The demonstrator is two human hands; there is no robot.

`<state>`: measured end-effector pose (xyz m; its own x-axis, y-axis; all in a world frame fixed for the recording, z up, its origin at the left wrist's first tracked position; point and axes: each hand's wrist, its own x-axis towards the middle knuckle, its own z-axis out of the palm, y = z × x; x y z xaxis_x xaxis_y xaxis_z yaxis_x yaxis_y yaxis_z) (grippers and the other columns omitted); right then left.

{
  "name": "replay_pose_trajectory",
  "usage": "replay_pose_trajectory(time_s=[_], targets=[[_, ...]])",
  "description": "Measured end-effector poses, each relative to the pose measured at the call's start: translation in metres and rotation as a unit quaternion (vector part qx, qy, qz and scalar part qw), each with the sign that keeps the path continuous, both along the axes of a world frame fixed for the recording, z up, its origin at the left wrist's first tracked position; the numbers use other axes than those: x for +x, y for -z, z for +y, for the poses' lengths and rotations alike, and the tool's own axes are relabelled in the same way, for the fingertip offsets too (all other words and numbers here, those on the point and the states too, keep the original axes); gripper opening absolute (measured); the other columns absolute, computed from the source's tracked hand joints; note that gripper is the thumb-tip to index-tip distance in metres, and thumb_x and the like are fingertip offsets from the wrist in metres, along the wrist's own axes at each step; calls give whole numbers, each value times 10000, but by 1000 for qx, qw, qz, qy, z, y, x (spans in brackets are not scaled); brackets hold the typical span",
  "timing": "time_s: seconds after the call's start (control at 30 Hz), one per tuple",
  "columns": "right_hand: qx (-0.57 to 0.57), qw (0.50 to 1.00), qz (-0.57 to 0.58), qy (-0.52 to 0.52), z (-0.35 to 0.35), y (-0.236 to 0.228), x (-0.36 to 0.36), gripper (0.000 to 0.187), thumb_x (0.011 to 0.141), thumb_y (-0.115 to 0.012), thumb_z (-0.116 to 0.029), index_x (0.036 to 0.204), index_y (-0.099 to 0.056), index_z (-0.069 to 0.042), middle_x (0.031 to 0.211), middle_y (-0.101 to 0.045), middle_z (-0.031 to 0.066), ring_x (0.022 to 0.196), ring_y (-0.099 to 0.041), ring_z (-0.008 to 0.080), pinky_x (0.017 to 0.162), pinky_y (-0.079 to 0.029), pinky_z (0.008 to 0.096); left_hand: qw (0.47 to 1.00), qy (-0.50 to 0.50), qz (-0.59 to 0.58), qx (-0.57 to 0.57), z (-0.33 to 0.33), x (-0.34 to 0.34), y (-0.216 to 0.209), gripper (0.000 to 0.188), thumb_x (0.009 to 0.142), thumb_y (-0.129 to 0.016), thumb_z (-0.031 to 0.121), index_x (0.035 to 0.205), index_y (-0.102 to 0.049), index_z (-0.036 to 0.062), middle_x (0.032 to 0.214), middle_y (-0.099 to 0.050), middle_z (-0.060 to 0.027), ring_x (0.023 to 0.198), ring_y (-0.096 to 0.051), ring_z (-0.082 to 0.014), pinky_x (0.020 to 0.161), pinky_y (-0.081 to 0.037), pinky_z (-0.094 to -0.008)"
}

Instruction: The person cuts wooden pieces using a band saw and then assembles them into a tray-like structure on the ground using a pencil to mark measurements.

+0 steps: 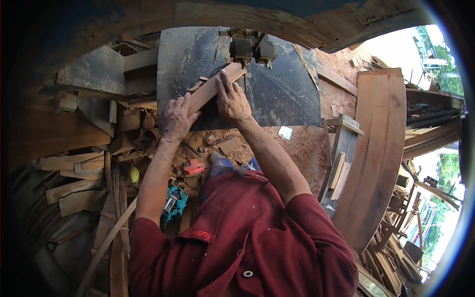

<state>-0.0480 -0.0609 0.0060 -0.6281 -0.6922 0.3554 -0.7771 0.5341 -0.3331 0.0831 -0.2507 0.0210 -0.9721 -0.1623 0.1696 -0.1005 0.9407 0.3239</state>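
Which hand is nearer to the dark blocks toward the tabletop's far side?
Right. The right hand, near the wooden piece's far end, is below the dark blocks in view; the left hand, at its near end, is lower and farther left.

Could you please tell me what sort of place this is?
Most likely a woodworking shop. On a dark worktable, the left hand and right hand hold a wooden piece; what looks like reddish sawdust lies underfoot, and a wide plank and many wood scraps are around.
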Motion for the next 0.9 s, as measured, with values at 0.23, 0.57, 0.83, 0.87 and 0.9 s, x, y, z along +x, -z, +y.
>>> replay_pose_trajectory(time_s=[0.23, 0.57, 0.83, 0.87, 0.9], targets=[[6, 1000, -2, 4, 1, -2, 2, 696, 854, -617, -119, 1504, -429, 47, 1613, -347, 209, 1162, -543, 370, 1041, -461, 452, 1000, -6, -3, -10, 6, 1, 1, 738, 840, -802, 354, 1428, -524, 7, 1168, -590, -115, 1043, -554, -321, 931, -491, -436], [2, 1000, 10, 10, 2, -5, 4, 707, 818, -628, -115, 1482, -455, 56, 1593, -384, 207, 1121, -553, 348, 1014, -475, 434, 999, -24, -36, 5, 18, 3, -9, 732, 840, -804, 315, 1427, -519, -16, 1183, -601, -146, 1064, -549, -349, 957, -475, -452], [14, 1000, 5, 18, 2, -1, 4, 695, 830, -605, -113, 1487, -450, 55, 1605, -367, 198, 1130, -543, 349, 1012, -477, 444, 999, -35, -22, 7, 28, 6, -12, 734, 841, -804, 310, 1432, -511, -14, 1187, -600, -152, 1062, -555, -364, 959, -475, -465], [14, 1000, 5, 19, 3, 0, 4, 695, 830, -605, -113, 1487, -450, 55, 1605, -367, 198, 1130, -543, 349, 1012, -477, 444, 999, -35, -22, 7, 29, 6, -12, 734, 841, -804, 310, 1432, -511, -14, 1187, -600, -152, 1062, -555, -364, 959, -475, -465], [14, 1000, 2, 17, 4, 0, 4, 692, 834, -599, -112, 1489, -448, 54, 1607, -362, 197, 1132, -540, 350, 1014, -476, 445, 999, -33, -20, -5, 29, 7, -10, 738, 843, -802, 331, 1430, -510, -8, 1180, -592, -138, 1050, -559, -344, 947, -481, -454]])
